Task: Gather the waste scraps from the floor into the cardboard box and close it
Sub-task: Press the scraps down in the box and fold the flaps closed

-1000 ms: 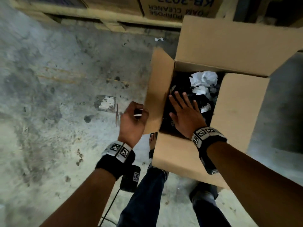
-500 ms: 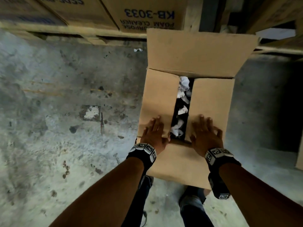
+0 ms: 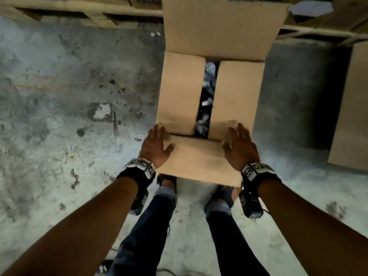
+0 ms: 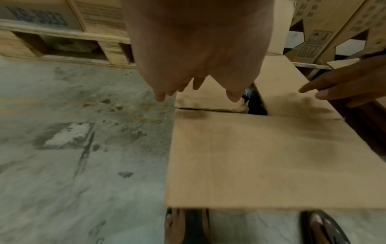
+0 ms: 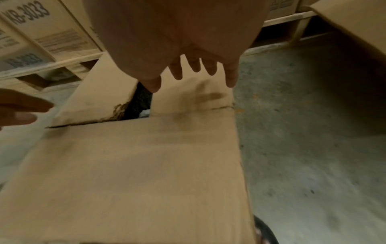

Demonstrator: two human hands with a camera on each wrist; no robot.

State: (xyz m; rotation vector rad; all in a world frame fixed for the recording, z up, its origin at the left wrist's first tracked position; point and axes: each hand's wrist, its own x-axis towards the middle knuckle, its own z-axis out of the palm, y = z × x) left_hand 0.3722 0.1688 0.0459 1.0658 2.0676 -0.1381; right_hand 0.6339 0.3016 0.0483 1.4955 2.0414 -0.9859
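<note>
Now our left hand (image 3: pixel 156 145) and right hand (image 3: pixel 240 149) lie flat, fingers spread, gripping nothing, on the cardboard box (image 3: pixel 235 100) at our feet. Its flaps look light and springy, so we should take each by its free edge.

We see a stained concrete floor (image 3: pixel 59 136) with the cardboard box (image 3: pixel 235 100) standing on it, a wooden pallet (image 3: pixel 79 14) along the far edge, another carton (image 3: pixel 350 116) at right, and a small white scrap (image 3: pixel 155 34) near the pallet.
</note>
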